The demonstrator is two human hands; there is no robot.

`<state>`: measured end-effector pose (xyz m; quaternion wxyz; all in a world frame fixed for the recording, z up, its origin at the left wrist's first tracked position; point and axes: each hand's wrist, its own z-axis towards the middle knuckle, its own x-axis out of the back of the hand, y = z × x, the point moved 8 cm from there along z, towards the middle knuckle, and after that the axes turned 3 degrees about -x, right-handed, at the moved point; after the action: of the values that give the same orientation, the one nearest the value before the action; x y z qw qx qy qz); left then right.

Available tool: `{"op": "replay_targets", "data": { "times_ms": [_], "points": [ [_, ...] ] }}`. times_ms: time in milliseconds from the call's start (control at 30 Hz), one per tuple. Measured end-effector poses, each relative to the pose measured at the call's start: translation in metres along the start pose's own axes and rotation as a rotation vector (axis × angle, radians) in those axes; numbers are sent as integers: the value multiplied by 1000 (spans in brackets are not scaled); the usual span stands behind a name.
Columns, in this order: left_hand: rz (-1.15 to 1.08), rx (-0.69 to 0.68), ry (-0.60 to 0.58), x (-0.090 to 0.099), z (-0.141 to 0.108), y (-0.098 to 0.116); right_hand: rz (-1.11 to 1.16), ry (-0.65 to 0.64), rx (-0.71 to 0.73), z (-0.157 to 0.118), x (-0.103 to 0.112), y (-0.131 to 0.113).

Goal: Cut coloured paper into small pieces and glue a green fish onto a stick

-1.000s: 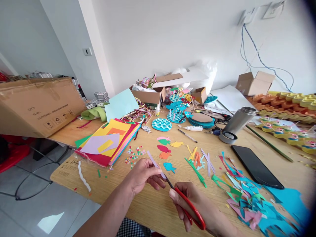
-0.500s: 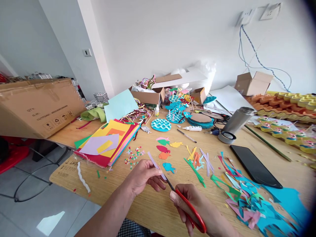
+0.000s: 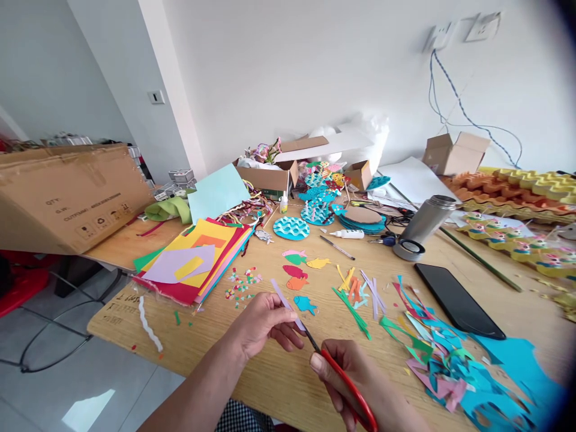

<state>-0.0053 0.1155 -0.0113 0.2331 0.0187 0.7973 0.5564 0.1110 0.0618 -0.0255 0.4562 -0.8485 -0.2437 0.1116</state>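
Between the thumb and fingers of my left hand [image 3: 265,321] is a narrow purple paper strip [image 3: 279,293], slanting up and away. My right hand [image 3: 342,375] grips red-handled scissors [image 3: 348,381], whose dark blades point up-left and meet the strip's near end by my left fingertips. The blades look nearly closed. Just beyond my hands lie several paper fish, among them a blue fish [image 3: 305,305], an orange fish [image 3: 297,282] and a yellow fish [image 3: 318,263]. Thin cut strips in green [image 3: 353,315], yellow and purple lie to their right. Small paper bits [image 3: 243,282] are scattered to the left.
Coloured paper sheets [image 3: 184,264] are stacked at left. A black phone [image 3: 459,300] and a heap of paper scraps [image 3: 454,366] lie at right. Behind stand a steel flask [image 3: 427,219], a glue bottle [image 3: 348,234] and a blue scalloped disc [image 3: 291,228]. A large carton [image 3: 76,198] sits far left.
The camera view has shifted slightly, so the scene sits a little further left. The scissor handles look closer together. Both hands keep nearly the same place, with the strip still held.
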Motion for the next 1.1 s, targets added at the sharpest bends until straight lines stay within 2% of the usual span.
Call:
{"op": "replay_targets", "data": {
  "times_ms": [200,433,667,1100],
  "points": [
    [-8,2,-9,-5,0,-1,-4,35,54,-5,3,0],
    [-10,8,-35,-16,0,-1,-10,76,37,-9,7,10],
    [19,15,-82,-28,0,-5,56,23,12,-14,8,20],
    [57,34,-89,-42,-2,-9,30,73,25,-24,14,30]
  ]
}}
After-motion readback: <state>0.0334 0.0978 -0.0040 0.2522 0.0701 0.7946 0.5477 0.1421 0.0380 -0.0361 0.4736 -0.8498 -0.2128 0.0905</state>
